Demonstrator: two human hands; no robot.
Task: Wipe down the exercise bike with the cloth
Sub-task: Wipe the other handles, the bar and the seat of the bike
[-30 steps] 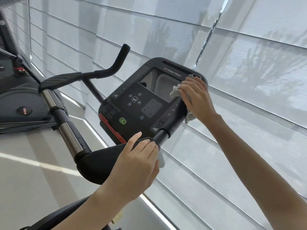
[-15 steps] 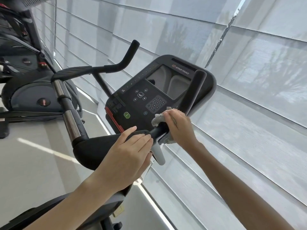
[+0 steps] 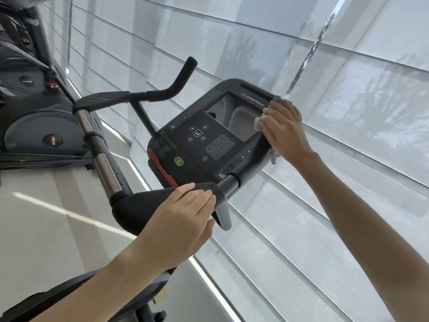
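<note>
The cloth (image 3: 258,123) bunched under the right fingers (image 3: 276,115) looked soft, matt grey fabric. Beside those fingers the screen (image 3: 234,117) was glossy, set in the matt dark plastic of the console (image 3: 199,159). Under the left fingers (image 3: 199,195) lay a matt black pad (image 3: 144,203); beyond it ran a polished metal bar (image 3: 105,169). The blinds (image 3: 348,135) looked finely woven.

black exercise bike (image 3: 130,205), its console (image 3: 197,147) tilted up; grey cloth (image 3: 257,123) (mostly hidden) bunched on the console's right edge.
</note>
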